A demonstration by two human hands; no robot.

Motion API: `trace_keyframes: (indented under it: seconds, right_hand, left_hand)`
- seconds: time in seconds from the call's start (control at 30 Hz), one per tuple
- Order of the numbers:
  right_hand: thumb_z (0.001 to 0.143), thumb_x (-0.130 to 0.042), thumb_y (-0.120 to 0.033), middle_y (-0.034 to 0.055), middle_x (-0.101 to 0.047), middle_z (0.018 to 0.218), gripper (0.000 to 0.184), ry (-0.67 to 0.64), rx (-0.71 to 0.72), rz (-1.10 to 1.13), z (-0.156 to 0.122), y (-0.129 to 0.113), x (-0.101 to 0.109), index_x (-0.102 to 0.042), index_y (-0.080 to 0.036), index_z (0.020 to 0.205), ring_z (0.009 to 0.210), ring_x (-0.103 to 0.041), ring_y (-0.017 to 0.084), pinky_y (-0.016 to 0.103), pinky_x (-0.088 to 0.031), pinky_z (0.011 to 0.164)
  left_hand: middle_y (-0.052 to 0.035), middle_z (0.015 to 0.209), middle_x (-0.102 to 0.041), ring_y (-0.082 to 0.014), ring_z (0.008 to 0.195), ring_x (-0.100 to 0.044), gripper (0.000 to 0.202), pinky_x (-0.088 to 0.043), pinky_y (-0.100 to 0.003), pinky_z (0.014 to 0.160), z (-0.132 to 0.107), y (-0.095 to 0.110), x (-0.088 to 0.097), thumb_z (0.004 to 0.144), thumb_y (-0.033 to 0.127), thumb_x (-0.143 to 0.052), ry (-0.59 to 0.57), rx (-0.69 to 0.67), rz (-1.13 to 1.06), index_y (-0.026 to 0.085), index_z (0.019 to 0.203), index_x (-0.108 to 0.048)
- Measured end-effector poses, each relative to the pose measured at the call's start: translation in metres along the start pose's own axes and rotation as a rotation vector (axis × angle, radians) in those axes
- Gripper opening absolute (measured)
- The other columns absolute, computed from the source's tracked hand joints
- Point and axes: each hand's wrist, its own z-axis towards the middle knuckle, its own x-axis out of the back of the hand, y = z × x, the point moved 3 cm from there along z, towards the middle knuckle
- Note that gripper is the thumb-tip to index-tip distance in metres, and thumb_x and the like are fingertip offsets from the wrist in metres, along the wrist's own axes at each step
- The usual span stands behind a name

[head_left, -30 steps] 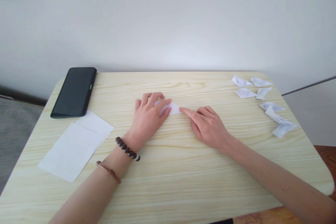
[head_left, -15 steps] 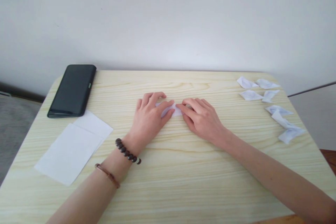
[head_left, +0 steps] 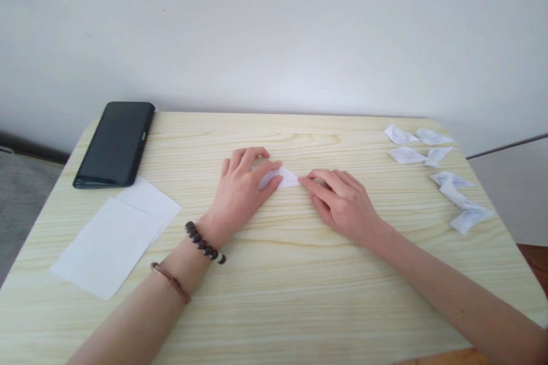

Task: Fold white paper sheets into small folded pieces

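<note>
A small folded piece of white paper (head_left: 287,178) lies near the middle of the light wooden table (head_left: 274,296). My left hand (head_left: 242,188) rests on its left part, fingers curled down and pressing it against the table. My right hand (head_left: 342,202) lies to the right, its fingertips touching the paper's right tip, fingers bent and close together. Most of the paper is hidden under my left fingers. Two bracelets sit on my left wrist (head_left: 201,242).
A dark phone (head_left: 115,144) lies at the table's back left corner. Flat white paper sheets (head_left: 115,236) lie in front of it. Several small folded white paper pieces (head_left: 436,168) are scattered at the right edge. A pale wall stands behind the table.
My right hand slid left over the paper half a second ago, then drew back right so its fingertips sit at the paper's tip. My left hand stayed in place.
</note>
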Motion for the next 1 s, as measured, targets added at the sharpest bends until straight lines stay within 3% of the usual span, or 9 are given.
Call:
trace_keyframes:
  seconds: [0.27, 0.47, 1.0]
  right_hand:
    - [0.093, -0.049, -0.026, 0.0062, -0.064, 0.111, 0.029, -0.032, -0.031, -0.006, 0.023, -0.003, -0.009, -0.065, -0.023, 0.117, 0.085, -0.059, 0.020, 0.035, -0.046, 0.077]
    - [0.094, -0.047, -0.023, 0.0074, -0.065, 0.108, 0.029, -0.012, -0.027, 0.007, 0.034, -0.006, -0.016, -0.065, -0.019, 0.116, 0.087, -0.060, 0.020, 0.034, -0.046, 0.078]
    - [0.091, -0.048, -0.018, 0.0058, -0.066, 0.113, 0.028, -0.023, -0.078, 0.034, 0.000, 0.001, 0.000, -0.065, -0.018, 0.114, 0.087, -0.060, 0.019, 0.033, -0.050, 0.080]
  left_hand:
    - [-0.0076, 0.119, -0.058, -0.0270, 0.112, -0.048, 0.023, -0.040, -0.044, 0.091, 0.000, 0.000, -0.001, 0.090, 0.033, -0.056, 0.008, 0.005, -0.051, 0.026, 0.109, -0.067]
    - [-0.0076, 0.117, -0.058, -0.0267, 0.110, -0.049, 0.023, -0.041, -0.043, 0.091, 0.000, -0.001, 0.000, 0.090, 0.036, -0.057, 0.031, 0.017, -0.046, 0.025, 0.106, -0.068]
    - [-0.0074, 0.112, -0.060, -0.0264, 0.105, -0.051, 0.020, -0.042, -0.044, 0.089, 0.004, 0.001, 0.003, 0.088, 0.032, -0.057, 0.010, 0.052, -0.048, 0.023, 0.101, -0.069]
